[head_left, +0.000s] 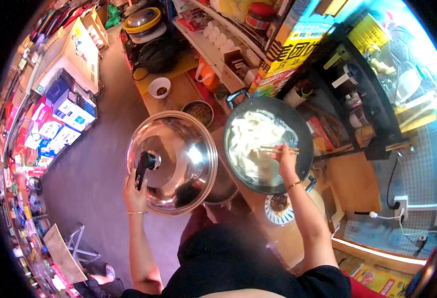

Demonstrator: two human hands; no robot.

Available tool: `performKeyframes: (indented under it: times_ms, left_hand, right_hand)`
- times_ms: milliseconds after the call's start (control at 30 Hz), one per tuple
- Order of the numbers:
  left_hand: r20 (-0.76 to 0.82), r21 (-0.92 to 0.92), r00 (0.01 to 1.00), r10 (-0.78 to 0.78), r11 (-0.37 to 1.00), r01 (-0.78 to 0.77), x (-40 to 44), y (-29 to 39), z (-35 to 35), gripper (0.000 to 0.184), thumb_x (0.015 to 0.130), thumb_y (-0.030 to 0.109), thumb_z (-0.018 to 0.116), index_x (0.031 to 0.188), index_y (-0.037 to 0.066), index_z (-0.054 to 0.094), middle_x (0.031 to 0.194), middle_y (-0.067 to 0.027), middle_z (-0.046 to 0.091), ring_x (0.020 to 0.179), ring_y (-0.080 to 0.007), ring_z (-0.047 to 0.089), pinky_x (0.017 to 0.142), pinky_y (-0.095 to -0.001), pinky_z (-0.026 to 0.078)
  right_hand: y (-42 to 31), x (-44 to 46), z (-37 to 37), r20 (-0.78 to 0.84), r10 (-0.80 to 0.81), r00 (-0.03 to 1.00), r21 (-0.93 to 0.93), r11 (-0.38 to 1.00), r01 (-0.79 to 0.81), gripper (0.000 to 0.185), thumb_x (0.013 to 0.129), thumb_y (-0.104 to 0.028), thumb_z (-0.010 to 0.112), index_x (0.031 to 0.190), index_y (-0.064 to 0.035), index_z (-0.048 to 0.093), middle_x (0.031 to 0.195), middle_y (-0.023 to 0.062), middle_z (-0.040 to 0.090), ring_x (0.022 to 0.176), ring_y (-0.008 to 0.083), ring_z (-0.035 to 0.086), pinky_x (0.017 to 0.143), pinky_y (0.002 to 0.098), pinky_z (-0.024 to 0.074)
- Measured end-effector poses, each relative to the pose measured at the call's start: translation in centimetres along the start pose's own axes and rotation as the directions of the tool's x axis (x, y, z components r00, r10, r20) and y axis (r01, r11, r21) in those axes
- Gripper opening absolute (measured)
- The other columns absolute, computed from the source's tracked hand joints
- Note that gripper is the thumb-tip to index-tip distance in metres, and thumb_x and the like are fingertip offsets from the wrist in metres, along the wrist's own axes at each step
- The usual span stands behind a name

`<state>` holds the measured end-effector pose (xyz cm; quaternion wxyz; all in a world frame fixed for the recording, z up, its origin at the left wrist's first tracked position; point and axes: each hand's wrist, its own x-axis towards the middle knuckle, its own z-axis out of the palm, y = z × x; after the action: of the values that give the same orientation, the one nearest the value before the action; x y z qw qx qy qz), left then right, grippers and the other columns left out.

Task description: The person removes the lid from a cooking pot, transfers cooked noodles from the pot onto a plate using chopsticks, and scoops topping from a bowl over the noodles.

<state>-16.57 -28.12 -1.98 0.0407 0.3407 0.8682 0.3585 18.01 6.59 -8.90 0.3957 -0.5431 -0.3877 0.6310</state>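
My left hand (134, 193) grips the black handle of a large shiny metal pot lid (181, 141), held out to the left of a wok. In my right hand (286, 161) is a pair of wooden chopsticks (267, 149), their tips over the food in the dark wok (305, 131). Pale, soft-looking pieces of food (258, 130) lie in cloudy liquid there; whether they are noodles or dumplings I cannot tell. Just below the wok sits a white plate with a dark striped rim (272, 214), bearing something brown.
Behind the lid are a white bowl (154, 93) and a metal bowl (210, 115) with brown contents. A dark shelf rack (387, 111) with utensils stands at right. Stacked boxes (72, 111) and a folding stool (64, 256) are at left. Another person's foot (109, 273) shows low left.
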Motion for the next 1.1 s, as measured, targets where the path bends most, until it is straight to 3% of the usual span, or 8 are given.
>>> performKeyframes:
  times_ms: [267, 433, 533, 633, 767, 900, 1000, 1100]
  left_hand:
    - [-0.041, -0.052, 0.999, 0.022, 0.998, -0.024, 0.0, -1.0, 0.4, 0.045, 0.076, 0.006, 0.067, 0.119, 0.001, 0.054, 0.094, -0.012, 0.056, 0.081, -0.0231, 0.056, 0.073, -0.0325, 0.046]
    - [-0.056, -0.057, 0.998, 0.041, 0.997, -0.044, 0.0, -1.1, 0.2, 0.046, 0.076, 0.006, 0.067, 0.12, 0.002, 0.054, 0.093, -0.012, 0.056, 0.081, -0.0233, 0.056, 0.073, -0.0328, 0.046]
    - [-0.058, -0.044, 0.997, 0.049, 0.998, -0.051, 0.0, -1.0, -0.2, 0.046, 0.076, 0.006, 0.067, 0.12, 0.002, 0.054, 0.092, -0.0116, 0.056, 0.08, -0.0228, 0.056, 0.072, -0.033, 0.046]
    - [-0.06, -0.043, 0.997, 0.058, 0.997, -0.06, 0.1, -0.8, -0.3, 0.047, 0.075, 0.005, 0.067, 0.121, 0.002, 0.054, 0.092, -0.0112, 0.056, 0.078, -0.0218, 0.055, 0.071, -0.0327, 0.046]
    - [-0.011, -0.037, 1.0, 0.029, 0.999, -0.03, 0.5, 0.0, -1.1, 0.048, 0.075, 0.005, 0.068, 0.121, 0.001, 0.054, 0.09, -0.0104, 0.054, 0.078, -0.0204, 0.056, 0.069, -0.0312, 0.046]
    - [-0.035, -0.081, 0.996, 0.085, 0.993, -0.087, 0.5, 0.7, -1.3, 0.046, 0.076, 0.004, 0.068, 0.12, 0.001, 0.054, 0.09, -0.0097, 0.054, 0.078, -0.0197, 0.056, 0.07, -0.0303, 0.047]
    - [-0.044, -0.083, 0.984, 0.174, 0.981, -0.177, 1.1, 1.6, -1.5, 0.045, 0.076, 0.003, 0.068, 0.119, 0.001, 0.054, 0.091, -0.0094, 0.054, 0.078, -0.0195, 0.056, 0.07, -0.0299, 0.047]
    - [0.003, -0.13, 0.988, 0.154, 0.98, -0.152, 1.4, 3.4, -2.0, 0.046, 0.075, 0.003, 0.068, 0.119, 0.001, 0.054, 0.091, -0.0095, 0.054, 0.078, -0.02, 0.056, 0.07, -0.0303, 0.047]
  right_hand:
    - [0.3, -0.8, 0.6, -0.066, 0.2, 0.978, 0.311, 0.935, -0.17, 0.038, 0.099, -0.028, 0.036, 0.099, 0.0069, 0.052, 0.092, 0.0158, 0.06, 0.069, 0.0237, 0.064, 0.069, 0.0322, 0.0581]
    - [-1.4, -1.9, 0.7, -0.178, 0.143, 0.974, 0.418, 0.907, -0.057, 0.036, 0.098, -0.027, 0.039, 0.098, 0.0059, 0.054, 0.086, 0.0137, 0.062, 0.069, 0.0236, 0.065, 0.069, 0.0313, 0.0578]
    - [-4.6, -3.8, 1.0, -0.075, -0.36, 0.93, 0.076, 0.928, 0.365, 0.033, 0.096, -0.026, 0.048, 0.095, 0.0046, 0.06, 0.078, 0.0106, 0.064, 0.065, 0.0194, 0.065, 0.061, 0.0292, 0.0566]
    - [-5.5, -4.7, 3.1, 0.079, -0.489, 0.869, -0.105, 0.862, 0.495, 0.028, 0.094, -0.022, 0.051, 0.095, 0.0035, 0.063, 0.075, 0.0092, 0.065, 0.064, 0.0159, 0.065, 0.058, 0.0272, 0.0552]
    - [-2.3, -5.4, 4.6, 0.311, -0.354, 0.882, -0.218, 0.877, 0.429, 0.023, 0.093, -0.015, 0.053, 0.097, 0.005, 0.063, 0.074, 0.0074, 0.065, 0.066, 0.0122, 0.065, 0.06, 0.0233, 0.0517]
    - [-6.6, -6.2, 0.6, 0.272, -0.307, 0.912, -0.644, 0.646, 0.409, 0.033, 0.092, -0.023, 0.053, 0.081, 0.0047, 0.066, 0.061, 0.0087, 0.064, 0.058, 0.0124, 0.065, 0.053, 0.0245, 0.0491]
    - [-10.4, -6.5, 1.2, 0.197, -0.425, 0.883, -0.613, 0.649, 0.449, 0.035, 0.092, -0.024, 0.053, 0.079, 0.0048, 0.066, 0.059, 0.0088, 0.063, 0.052, 0.0093, 0.06, 0.047, 0.0247, 0.0464]
    - [-7.5, -4.2, 3.8, 0.227, -0.544, 0.807, -0.22, 0.779, 0.587, 0.025, 0.091, -0.019, 0.055, 0.091, 0.0037, 0.065, 0.064, 0.0073, 0.063, 0.054, 0.0095, 0.059, 0.052, 0.023, 0.0469]
